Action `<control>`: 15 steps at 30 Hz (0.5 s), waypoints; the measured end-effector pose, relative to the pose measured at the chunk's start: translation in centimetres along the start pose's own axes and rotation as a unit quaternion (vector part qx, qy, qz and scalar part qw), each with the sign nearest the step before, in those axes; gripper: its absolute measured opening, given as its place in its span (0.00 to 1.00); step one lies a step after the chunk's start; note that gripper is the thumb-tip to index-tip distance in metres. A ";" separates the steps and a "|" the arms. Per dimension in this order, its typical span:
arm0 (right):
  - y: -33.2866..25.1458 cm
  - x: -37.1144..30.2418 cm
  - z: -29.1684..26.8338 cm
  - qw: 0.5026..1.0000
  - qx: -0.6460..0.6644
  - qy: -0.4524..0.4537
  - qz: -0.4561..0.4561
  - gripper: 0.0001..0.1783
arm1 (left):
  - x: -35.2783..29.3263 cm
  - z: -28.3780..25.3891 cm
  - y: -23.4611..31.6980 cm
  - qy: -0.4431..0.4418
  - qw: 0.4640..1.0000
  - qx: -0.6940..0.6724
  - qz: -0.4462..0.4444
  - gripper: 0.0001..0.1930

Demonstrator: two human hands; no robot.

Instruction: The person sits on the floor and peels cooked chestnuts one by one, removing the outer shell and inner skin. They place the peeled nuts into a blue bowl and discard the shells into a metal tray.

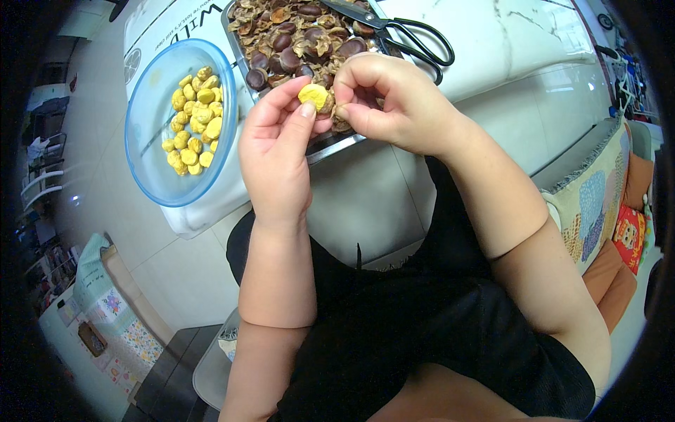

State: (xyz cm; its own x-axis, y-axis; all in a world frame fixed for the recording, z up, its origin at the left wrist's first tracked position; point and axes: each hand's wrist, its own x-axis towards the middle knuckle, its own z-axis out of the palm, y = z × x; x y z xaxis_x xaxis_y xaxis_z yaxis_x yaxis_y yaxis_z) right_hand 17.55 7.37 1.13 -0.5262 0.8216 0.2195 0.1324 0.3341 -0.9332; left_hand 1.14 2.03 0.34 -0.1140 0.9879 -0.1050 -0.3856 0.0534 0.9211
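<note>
Between the thumb and fingers of my left hand is a yellow chestnut, partly peeled, with some brown skin on its right side. The fingertips of my right hand are pinched at that brown skin, close beside the nut. Both hands are over the near edge of a metal tray that holds brown chestnuts and loose shells. To the left stands a clear bluish bowl with several peeled yellow chestnuts in it.
Black-handled scissors lie across the tray's far right corner, handles sticking out over the marbled white table covering. A sofa with a patterned throw is at the right. Tiled floor shows below the table edge.
</note>
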 end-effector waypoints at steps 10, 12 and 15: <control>0.9 0.3 -0.6 0.981 -0.122 0.102 0.111 0.09 | 0.2 -0.2 -0.4 0.012 1.000 0.017 0.016 0.14; 1.4 0.2 -0.5 0.981 -0.128 0.096 0.109 0.08 | 0.2 -0.3 -0.6 0.012 1.000 0.021 0.019 0.14; 1.0 0.1 0.0 0.991 -0.047 0.127 0.020 0.06 | 0.2 -0.1 -0.6 0.008 1.000 0.022 0.020 0.14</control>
State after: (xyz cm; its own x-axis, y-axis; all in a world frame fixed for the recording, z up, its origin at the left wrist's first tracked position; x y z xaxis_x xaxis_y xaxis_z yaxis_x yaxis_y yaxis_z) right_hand 17.59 7.81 0.18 -0.2913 0.9210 0.2586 0.2323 0.3303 -0.9149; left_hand 1.26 2.23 -0.24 -0.1439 0.9869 -0.0734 -0.3402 0.0203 0.9402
